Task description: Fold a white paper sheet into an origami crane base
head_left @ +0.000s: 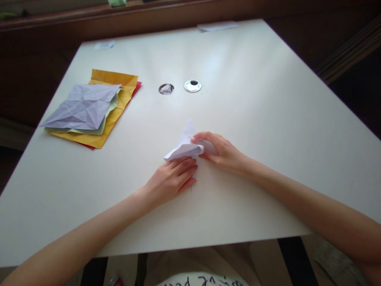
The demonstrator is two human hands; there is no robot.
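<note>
A folded sheet of white paper [185, 150] lies near the middle of the table, with a raised flap and a point facing away from me. My left hand [174, 176] rests flat over its near part, fingers stretched out and slightly apart, thumb hidden. On the paper's right side, my right hand [222, 153] pinches a folded edge between thumb and fingers. Part of the sheet shows behind the right fingers, and its near end is mostly covered by the left hand.
To the left lies a stack of creased sheets: a lilac sheet [86, 105] on top, then pale green, a yellow sheet [114, 79] and red. Two round holes, one with a metal ring [188, 88], sit in the white table [268, 99]. White papers [218, 26] lie at the far edge.
</note>
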